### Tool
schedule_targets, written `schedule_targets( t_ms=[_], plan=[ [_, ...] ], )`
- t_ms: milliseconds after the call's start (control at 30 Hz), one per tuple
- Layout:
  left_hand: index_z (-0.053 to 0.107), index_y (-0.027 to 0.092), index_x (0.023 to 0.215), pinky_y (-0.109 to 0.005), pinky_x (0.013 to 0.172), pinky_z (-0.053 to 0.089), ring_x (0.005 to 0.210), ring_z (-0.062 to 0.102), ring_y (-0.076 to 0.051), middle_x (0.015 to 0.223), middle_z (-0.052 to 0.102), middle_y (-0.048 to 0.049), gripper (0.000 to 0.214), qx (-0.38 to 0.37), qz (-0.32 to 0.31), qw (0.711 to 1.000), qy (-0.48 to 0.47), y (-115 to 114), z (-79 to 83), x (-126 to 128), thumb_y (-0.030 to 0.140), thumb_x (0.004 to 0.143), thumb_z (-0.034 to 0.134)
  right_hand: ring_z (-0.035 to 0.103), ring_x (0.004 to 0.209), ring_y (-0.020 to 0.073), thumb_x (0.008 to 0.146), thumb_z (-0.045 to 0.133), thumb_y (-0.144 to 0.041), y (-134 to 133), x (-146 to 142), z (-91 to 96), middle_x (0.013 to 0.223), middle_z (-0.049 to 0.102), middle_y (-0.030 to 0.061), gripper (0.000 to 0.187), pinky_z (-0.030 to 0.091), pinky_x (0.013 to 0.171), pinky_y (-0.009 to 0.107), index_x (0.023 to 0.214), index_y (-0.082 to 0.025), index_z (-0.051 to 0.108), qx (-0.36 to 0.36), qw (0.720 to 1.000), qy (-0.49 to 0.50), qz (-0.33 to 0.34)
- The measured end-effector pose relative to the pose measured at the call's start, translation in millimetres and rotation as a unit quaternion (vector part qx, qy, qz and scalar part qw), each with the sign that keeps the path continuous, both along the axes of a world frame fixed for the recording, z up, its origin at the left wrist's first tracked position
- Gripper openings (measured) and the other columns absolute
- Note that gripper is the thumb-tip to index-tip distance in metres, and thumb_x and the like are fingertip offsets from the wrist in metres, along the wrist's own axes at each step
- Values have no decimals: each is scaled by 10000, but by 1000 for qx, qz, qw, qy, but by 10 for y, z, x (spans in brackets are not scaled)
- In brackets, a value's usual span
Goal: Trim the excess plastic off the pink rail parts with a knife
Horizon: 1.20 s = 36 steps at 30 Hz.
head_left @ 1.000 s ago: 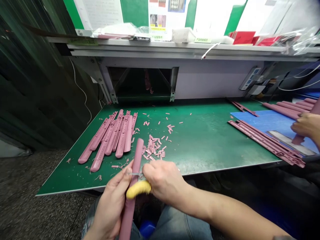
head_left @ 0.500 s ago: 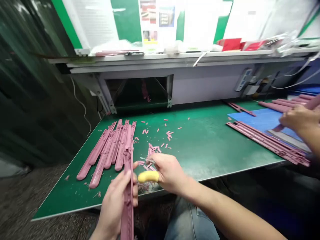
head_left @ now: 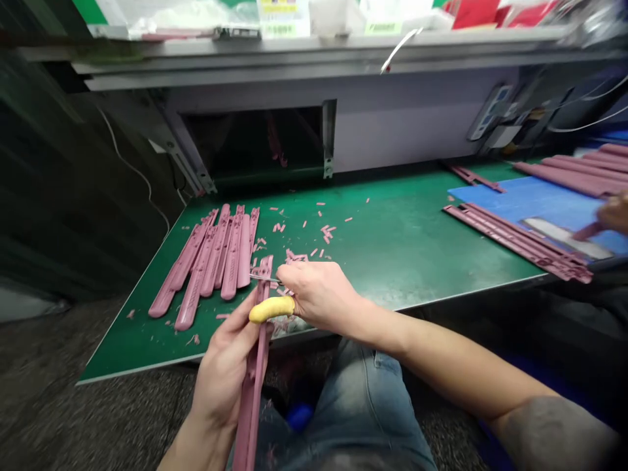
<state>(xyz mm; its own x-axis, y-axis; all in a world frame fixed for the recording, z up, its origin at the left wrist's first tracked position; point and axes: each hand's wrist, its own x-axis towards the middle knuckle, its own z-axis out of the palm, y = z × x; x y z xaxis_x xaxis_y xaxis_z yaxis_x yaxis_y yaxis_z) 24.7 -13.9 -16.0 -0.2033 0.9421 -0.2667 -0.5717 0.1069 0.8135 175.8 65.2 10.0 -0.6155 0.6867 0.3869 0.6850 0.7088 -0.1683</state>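
My left hand (head_left: 226, 366) grips a long pink plastic strip (head_left: 255, 379) that points away from me over the front edge of the green table (head_left: 392, 255). My right hand (head_left: 318, 294) is closed round a small cutting tool with a yellow handle (head_left: 271, 307). Its thin metal blade (head_left: 263, 278) rests against the far end of the strip. A row of several finished pink strips (head_left: 216, 261) lies on the table just left of my hands. Small pink offcuts (head_left: 314, 239) are scattered beyond them.
Another person's hand (head_left: 613, 216) works at the right edge over a blue mat (head_left: 534, 199) with more pink strips (head_left: 520, 242) beside it. A dark chute opening (head_left: 260, 144) sits in the back wall. A shelf (head_left: 314, 46) runs above.
The strip has turned ribbed side up in my left hand and the blade has moved to its far end. The view has dropped lower. The other person's hand has shifted right.
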Motion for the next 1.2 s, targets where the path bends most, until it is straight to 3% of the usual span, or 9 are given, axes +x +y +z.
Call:
schedule_targets(
  t_ms=[133,333,400,567,733,900,1000,1100,1200],
  plan=[
    [708,194,1066,-174,573,546,619,647,-97,779,702,-12,340,15,29,999,13,227,51,-80,113,736,717,522,548,143,903,540,-446,-464,-129,-240,679,604,1,275,136,468,272,793,-194,527,-20,995,-3,97],
    [669,194,1049,-132,571,498,603,581,-43,719,596,16,281,80,59,994,-42,652,139,-303,49,853,531,498,469,145,813,653,-307,-1208,-167,-625,606,588,-27,194,204,416,273,714,-201,525,-79,957,-64,272],
    [650,191,1059,-106,508,476,611,579,-38,773,592,7,276,75,45,994,-64,644,153,-329,51,872,504,508,470,131,827,649,-412,-1118,-126,-651,581,583,-31,281,251,420,261,689,-195,537,-105,958,-17,266],
    [607,191,1121,-85,294,367,464,508,-16,875,592,-13,257,-9,-17,995,-101,285,39,-187,126,880,545,591,660,148,829,476,-706,-308,-43,-344,762,659,44,576,387,568,236,913,-153,612,-95,969,225,35],
    [590,261,1207,-63,317,347,336,393,4,595,519,40,344,-30,-83,985,-148,-35,-82,-24,216,867,600,583,684,168,778,511,-740,53,-39,-120,806,651,48,597,363,583,243,915,-165,599,-48,985,164,-41],
    [628,328,1171,-66,318,300,304,415,2,553,530,37,397,-39,-113,981,-155,-149,-70,-16,290,785,715,550,654,158,741,517,-774,-58,-31,-92,763,623,27,605,317,548,239,851,-180,563,-49,991,105,-61],
    [621,311,1183,-70,312,304,303,421,-6,542,534,37,419,-46,-114,983,-137,-165,-68,-36,305,777,723,509,588,136,818,502,-701,-138,-30,-64,698,597,7,516,247,506,241,763,-189,530,-42,995,66,-60],
    [599,264,1203,-75,302,323,317,414,-15,543,538,40,429,-41,-106,987,-117,-134,-58,-63,263,789,709,500,554,126,913,511,-507,-200,-35,-43,661,602,-1,378,214,496,247,708,-191,540,-55,998,18,-8],
    [586,250,1169,-104,313,383,431,515,-51,758,643,-19,302,-32,-66,990,-119,-27,2,-131,233,868,600,543,618,129,949,480,-396,-250,11,-27,716,640,5,296,318,550,229,783,-195,621,-133,986,55,89]
  ],
)
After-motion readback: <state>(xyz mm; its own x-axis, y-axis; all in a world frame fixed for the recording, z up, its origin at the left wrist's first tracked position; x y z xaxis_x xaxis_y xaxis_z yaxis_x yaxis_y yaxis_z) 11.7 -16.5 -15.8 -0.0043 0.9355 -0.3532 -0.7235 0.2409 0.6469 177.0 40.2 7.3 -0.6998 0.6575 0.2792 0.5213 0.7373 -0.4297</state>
